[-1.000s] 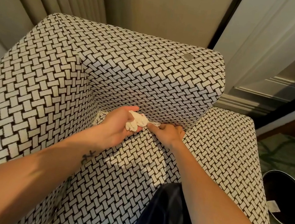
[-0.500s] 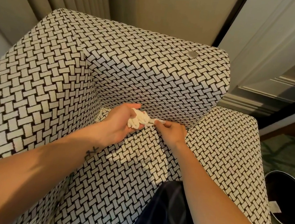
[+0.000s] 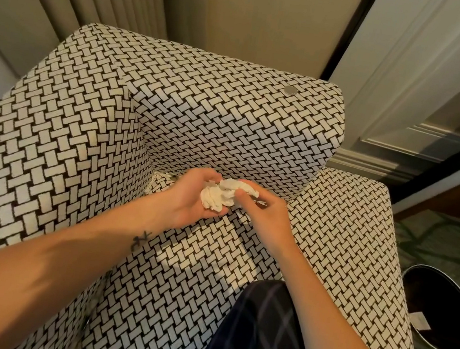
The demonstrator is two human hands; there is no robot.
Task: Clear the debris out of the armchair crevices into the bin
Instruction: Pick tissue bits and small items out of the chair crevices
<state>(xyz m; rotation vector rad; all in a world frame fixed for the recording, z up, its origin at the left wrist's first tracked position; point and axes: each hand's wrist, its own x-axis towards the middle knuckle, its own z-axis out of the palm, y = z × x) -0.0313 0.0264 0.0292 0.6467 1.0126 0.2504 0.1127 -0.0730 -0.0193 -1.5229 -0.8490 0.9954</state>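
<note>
A black-and-white woven armchair (image 3: 87,130) fills the view. Over the back of its seat, by the crevice under the backrest, my left hand (image 3: 190,198) is cupped around a wad of crumpled white tissue (image 3: 219,198). My right hand (image 3: 266,219) pinches the right end of that wad with thumb and fingertips. A small dark scrap shows under my right fingers; what it is cannot be made out. A round black bin (image 3: 440,310) with a chrome rim stands on the floor to the right of the chair, with a white scrap inside.
A small grey disc (image 3: 291,90) lies on top of the backrest at its right end. Curtains hang behind the chair at the left. A white panelled door stands at the right. Green patterned carpet surrounds the bin. My dark checked trouser leg (image 3: 259,332) rests on the seat front.
My right hand has lifted from the crevice and now pinches the tissue wad in my left hand. Both hands sit slightly higher over the seat.
</note>
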